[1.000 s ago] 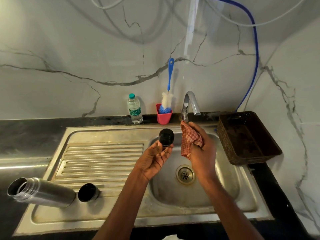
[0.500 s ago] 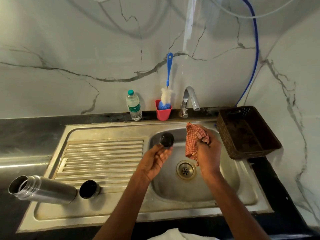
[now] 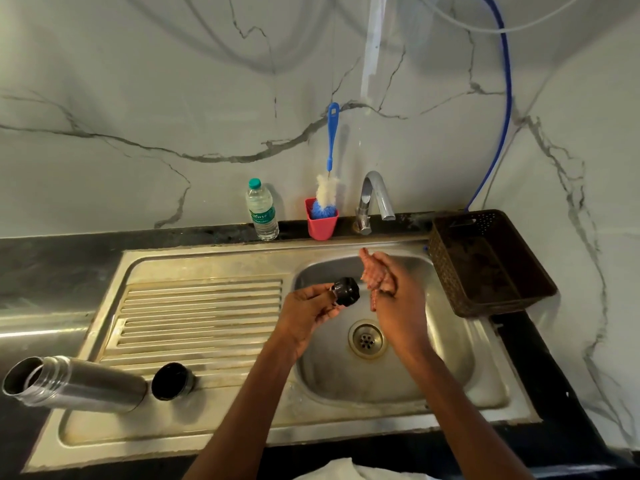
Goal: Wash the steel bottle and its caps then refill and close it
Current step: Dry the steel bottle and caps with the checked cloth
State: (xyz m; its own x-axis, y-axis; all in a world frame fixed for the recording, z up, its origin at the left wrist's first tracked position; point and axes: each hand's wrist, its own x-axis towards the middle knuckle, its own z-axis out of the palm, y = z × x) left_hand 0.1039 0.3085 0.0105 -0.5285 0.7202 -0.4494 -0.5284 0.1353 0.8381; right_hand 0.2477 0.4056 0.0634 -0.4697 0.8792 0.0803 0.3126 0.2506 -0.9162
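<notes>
My left hand (image 3: 308, 311) pinches a small black inner cap (image 3: 345, 291) over the sink basin (image 3: 450, 358). Just right of it, my right hand (image 3: 398, 296) grips a bunched red checked cloth (image 3: 372, 273), a short gap from the cap. The open steel bottle (image 3: 76, 382) lies on its side at the draining board's front left, mouth pointing left. Next to its base lies the steel outer cap (image 3: 172, 381) with a dark inside. The tap (image 3: 372, 199) stands behind the basin; no water runs from it.
A plastic water bottle (image 3: 262, 209) and a red cup (image 3: 321, 221) holding a blue bottle brush (image 3: 330, 157) stand against the back wall. A brown plastic basket (image 3: 491, 261) sits on the counter right of the basin. The drain (image 3: 366, 338) lies below my hands.
My right hand with the cloth has dropped away from the tap spout and come close beside the cap. My left hand has turned the cap onto its side.
</notes>
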